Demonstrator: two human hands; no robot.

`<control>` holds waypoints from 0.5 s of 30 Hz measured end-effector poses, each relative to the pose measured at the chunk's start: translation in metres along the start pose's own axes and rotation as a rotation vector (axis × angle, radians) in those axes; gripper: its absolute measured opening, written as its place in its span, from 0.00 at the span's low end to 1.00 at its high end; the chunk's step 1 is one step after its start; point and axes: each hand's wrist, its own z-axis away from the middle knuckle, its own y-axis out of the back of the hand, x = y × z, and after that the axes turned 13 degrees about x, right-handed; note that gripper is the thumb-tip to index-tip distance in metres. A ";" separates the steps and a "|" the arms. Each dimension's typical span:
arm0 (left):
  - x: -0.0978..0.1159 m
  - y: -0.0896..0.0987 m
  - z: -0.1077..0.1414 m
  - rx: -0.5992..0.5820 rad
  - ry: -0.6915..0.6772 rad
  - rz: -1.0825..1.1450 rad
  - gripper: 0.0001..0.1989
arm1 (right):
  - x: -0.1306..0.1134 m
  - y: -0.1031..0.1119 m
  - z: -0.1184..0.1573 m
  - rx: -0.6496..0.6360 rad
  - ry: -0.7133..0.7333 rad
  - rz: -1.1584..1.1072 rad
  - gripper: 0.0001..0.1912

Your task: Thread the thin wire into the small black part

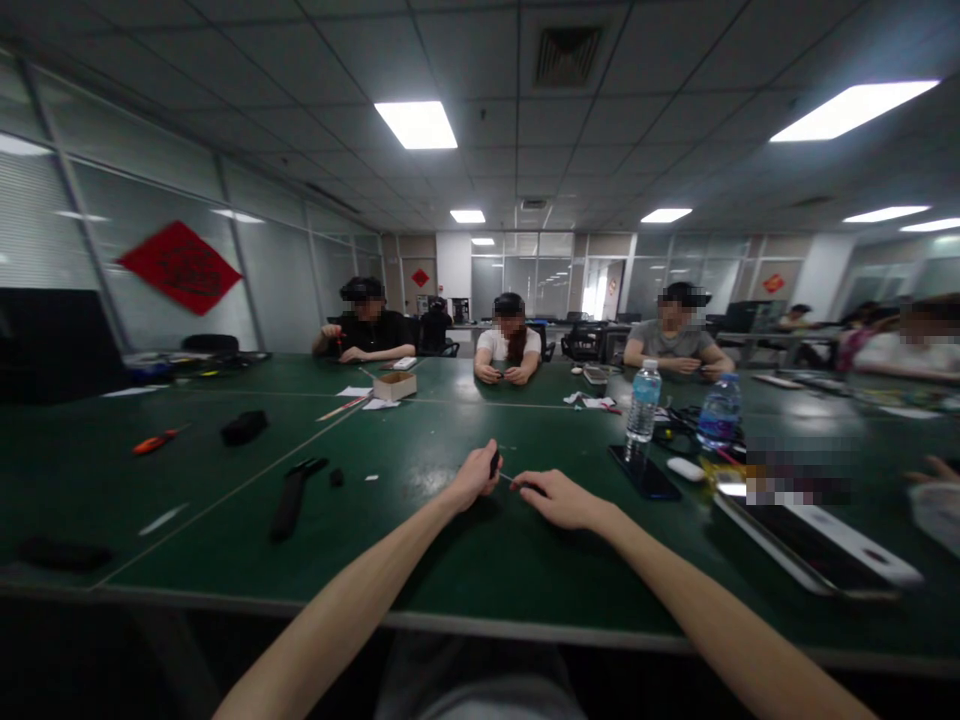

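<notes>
Near right hand, dark phone, bottle, mouse

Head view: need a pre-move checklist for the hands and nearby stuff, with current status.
1. Left hand gripping the small dark part: ok.
2. Right hand holding the thin tool: ok.
3. Tool tip seated in the part: cannot tell, too small.
4. Black phone clear of both hands: ok, lies to their right.
5. Blue-labelled bottle upright: ok.
6. Orange-handled tool close to hand: not ok, well off left.
</notes>
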 end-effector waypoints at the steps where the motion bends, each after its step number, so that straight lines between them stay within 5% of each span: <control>1: -0.001 0.000 0.000 0.009 0.001 0.001 0.25 | -0.001 -0.001 0.000 -0.010 -0.026 -0.036 0.15; 5: -0.007 0.000 -0.002 0.054 0.013 0.018 0.25 | -0.002 -0.015 -0.001 -0.102 -0.291 -0.253 0.17; 8: -0.012 0.000 -0.005 0.137 0.022 0.041 0.25 | -0.002 -0.034 -0.003 -0.043 -0.444 -0.366 0.17; 15: -0.018 -0.002 -0.015 0.320 0.052 0.028 0.22 | -0.013 -0.066 -0.007 0.255 -0.376 -0.230 0.14</control>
